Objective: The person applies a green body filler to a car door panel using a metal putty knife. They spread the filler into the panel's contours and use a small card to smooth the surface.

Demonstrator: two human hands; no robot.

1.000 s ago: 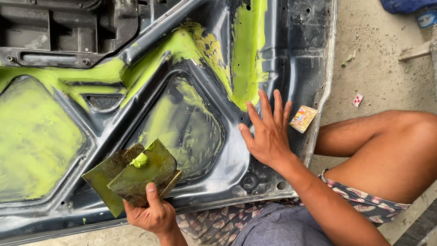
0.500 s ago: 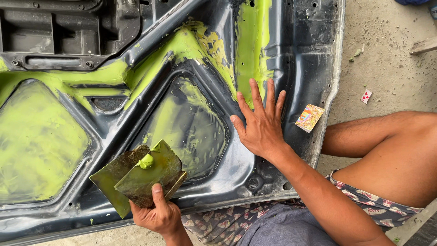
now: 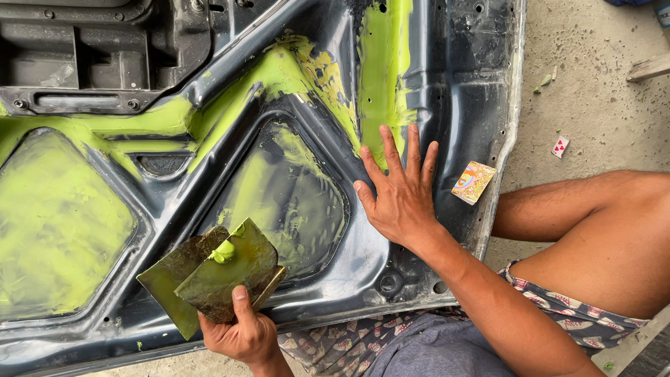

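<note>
A dark metal car panel [image 3: 460, 84] lies flat, smeared with yellow-green filler [image 3: 385, 70] in bands and recessed areas. My right hand [image 3: 399, 195] rests palm down on the panel, fingers spread, fingertips at the lower end of a vertical filler stripe. It holds nothing. My left hand [image 3: 241, 335], at the panel's near edge, grips two flat metal spreader plates [image 3: 209, 279] stacked together. A blob of green filler [image 3: 223, 251] sits on the upper plate.
A small colourful packet [image 3: 474, 182] lies at the panel's right edge. A playing card [image 3: 560, 146] and a piece of wood [image 3: 649, 66] lie on the concrete floor to the right. My bare leg [image 3: 600, 230] is bent beside the panel.
My right hand has slid left and slightly up across the panel, toward the vertical filler stripe. My left hand still holds the plates in about the same place.
</note>
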